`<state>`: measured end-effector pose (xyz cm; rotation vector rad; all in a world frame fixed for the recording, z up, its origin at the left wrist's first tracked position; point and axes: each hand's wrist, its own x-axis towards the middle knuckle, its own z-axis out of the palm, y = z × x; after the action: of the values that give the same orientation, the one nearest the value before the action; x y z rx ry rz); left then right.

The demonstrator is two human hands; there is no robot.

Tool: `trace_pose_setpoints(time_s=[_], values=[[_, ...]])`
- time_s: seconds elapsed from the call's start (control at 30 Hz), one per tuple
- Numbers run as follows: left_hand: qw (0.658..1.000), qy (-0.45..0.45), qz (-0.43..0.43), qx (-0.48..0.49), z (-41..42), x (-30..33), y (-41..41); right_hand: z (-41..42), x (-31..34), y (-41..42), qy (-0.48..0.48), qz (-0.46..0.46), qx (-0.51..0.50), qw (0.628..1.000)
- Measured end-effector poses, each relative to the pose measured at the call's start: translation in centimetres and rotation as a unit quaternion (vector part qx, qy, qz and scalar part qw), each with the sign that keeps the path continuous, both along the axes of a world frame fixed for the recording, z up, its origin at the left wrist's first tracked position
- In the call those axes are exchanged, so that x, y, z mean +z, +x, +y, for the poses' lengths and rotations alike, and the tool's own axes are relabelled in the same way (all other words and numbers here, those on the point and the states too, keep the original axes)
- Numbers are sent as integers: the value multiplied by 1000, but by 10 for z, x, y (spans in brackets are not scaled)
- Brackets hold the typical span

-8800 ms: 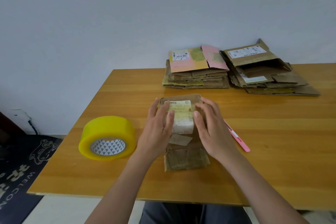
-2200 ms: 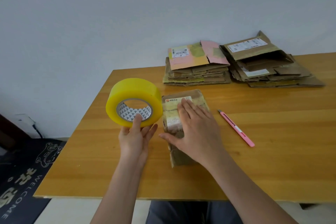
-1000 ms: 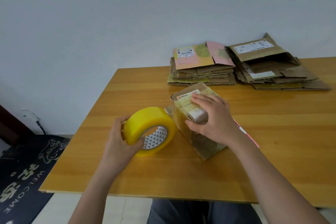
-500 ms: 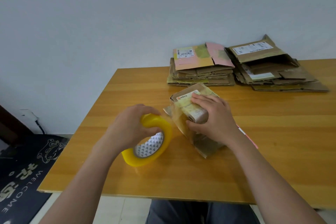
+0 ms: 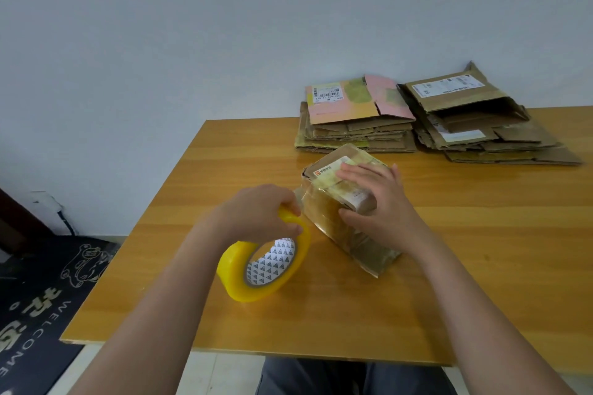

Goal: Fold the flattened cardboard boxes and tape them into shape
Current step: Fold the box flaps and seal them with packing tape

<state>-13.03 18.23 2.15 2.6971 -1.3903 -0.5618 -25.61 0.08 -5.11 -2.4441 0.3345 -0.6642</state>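
Note:
A small brown cardboard box [image 5: 333, 221] with a pale label stands folded up on the wooden table [image 5: 481, 266], turned at an angle. My right hand [image 5: 378, 205] holds it from above, fingers across the label and thumb on its near side. My left hand [image 5: 260, 215] grips the top of a yellow tape roll [image 5: 266, 263], which stands on edge just left of the box. A clear strip of tape runs from the roll onto the box's left side.
Two stacks of flattened cardboard boxes lie at the back of the table: one topped with a pink sheet [image 5: 356, 115], another brown one [image 5: 475, 125] to its right. A dark doormat [image 5: 38, 292] lies on the floor at the left.
My left hand lifted the tape roll from the table, brought it beside the box and now pulls it toward me from the box's side. My right hand turned the box and keeps holding it.

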Motion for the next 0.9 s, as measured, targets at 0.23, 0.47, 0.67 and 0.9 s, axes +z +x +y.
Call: trace_pose_setpoints(time_s=[0.23,0.47,0.67,0.9], values=[[997,48,55,-19,4,6,8,16,-3,10,-75,1,-91,993],[989,39,141,-33,-3,9,20,26,-8,20,-101,-4,-132,986],[979,39,196,-30,-1,14,25,28,4,21,-68,42,-138,987],[965,-24,260,37,-1,4,8,37,1,28,-82,26,-190,978]])
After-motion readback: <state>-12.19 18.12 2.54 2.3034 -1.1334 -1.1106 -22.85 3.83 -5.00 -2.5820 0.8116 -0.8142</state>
